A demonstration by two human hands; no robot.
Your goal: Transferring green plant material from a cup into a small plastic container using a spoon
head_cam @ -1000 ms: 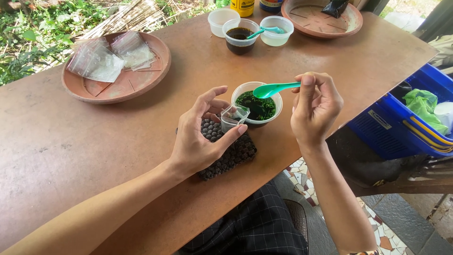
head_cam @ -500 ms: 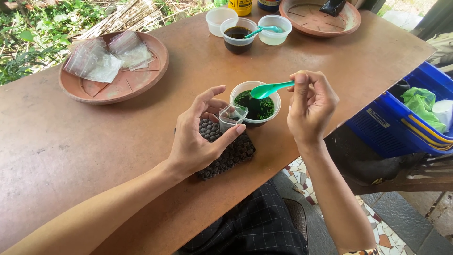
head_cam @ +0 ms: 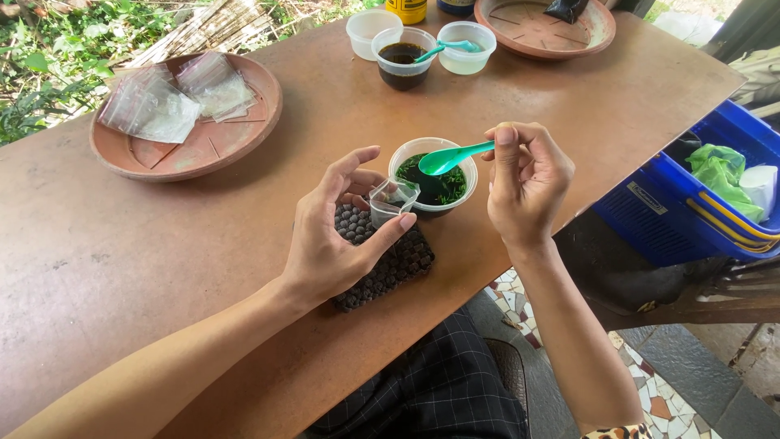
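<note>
Spoon (head_cam: 452, 156) sits pinched in the right hand (head_cam: 524, 183) over the bowl (head_cam: 433, 176), so drips land inside, while the left hand (head_cam: 333, 236) fingers (head_cam: 388, 234) hold the little clear bag (head_cam: 392, 200) open close by.

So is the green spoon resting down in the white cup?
No, the right hand holds the green spoon above the white cup.

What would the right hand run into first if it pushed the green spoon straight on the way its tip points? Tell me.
The right hand holds the green spoon pointing left, over the white cup of green bits. Going straight on, it would likely first meet the left hand's fingers holding the small clear bag; depth is unclear.
</note>
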